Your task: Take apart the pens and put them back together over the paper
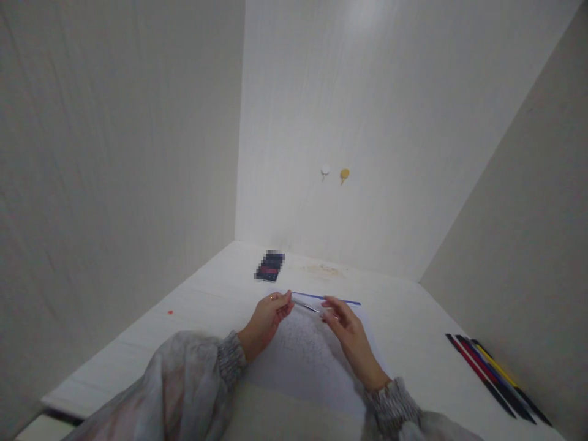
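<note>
A slim pen with a clear barrel and a dark middle section is held slantwise between my two hands, above the paper. My left hand pinches its left end between thumb and fingers. At the right end, my right hand has its thumb and fingertips closed around a small clear part, perhaps a cap; blur hides the detail. Under both hands lies a white sheet covered in fine writing or print. A thin blue strip runs along the sheet's far edge, just beyond my fingers.
A dark, pixelated phone-like object lies behind my left hand. Several long strips in red, blue, yellow and black lie by the right wall. Two small hooks are on the back wall. A red speck is at left. Walls enclose three sides.
</note>
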The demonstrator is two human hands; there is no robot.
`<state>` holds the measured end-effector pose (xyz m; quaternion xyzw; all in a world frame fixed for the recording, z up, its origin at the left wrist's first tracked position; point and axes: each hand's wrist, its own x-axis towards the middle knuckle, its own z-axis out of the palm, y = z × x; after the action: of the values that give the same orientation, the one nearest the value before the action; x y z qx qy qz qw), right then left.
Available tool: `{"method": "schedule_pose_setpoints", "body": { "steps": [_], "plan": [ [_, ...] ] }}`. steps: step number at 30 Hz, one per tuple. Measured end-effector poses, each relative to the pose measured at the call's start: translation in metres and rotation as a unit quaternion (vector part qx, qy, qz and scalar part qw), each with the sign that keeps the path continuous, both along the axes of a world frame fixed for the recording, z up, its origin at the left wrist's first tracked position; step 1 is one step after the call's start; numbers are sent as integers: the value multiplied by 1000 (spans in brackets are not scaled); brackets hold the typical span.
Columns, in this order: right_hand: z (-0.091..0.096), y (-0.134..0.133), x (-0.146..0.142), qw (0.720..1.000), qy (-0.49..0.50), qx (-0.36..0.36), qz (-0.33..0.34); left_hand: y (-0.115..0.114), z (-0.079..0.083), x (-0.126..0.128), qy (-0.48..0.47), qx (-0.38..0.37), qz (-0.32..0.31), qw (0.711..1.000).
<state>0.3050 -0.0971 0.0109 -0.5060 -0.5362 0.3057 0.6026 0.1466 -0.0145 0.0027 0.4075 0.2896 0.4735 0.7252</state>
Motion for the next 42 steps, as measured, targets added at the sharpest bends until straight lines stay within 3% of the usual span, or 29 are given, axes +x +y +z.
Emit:
{"method": "schedule_pose_setpoints", "body": {
  "steps": [4,8,13,19,23,26,33,37,42],
  "plan": [
    [-4,1,1,990,64,-126,27,-1,-1,1,-16,-13,-20,1000],
    [-6,4,4,994,70,-77,10,1,-6,1,-19,-20,-20,999],
    [-10,5,4,969,139,-198,52,5,-13,2,-36,-18,-22,999],
    [-11,7,10,984,120,-133,12,10,-15,0,-44,-34,1,998],
    [-11,5,8,967,161,-190,45,11,-16,1,-40,-34,-5,999],
    [-15,6,7,963,104,-240,57,11,-15,0,-33,-31,1,999],
    [-19,12,39,978,-32,-199,-42,25,-21,-6,23,-8,83,996],
    [-19,13,56,962,-185,-174,-102,28,-17,-7,89,51,123,987],
    [-16,11,55,926,-326,-129,-138,25,-7,-7,142,146,134,970]
  ]
}}
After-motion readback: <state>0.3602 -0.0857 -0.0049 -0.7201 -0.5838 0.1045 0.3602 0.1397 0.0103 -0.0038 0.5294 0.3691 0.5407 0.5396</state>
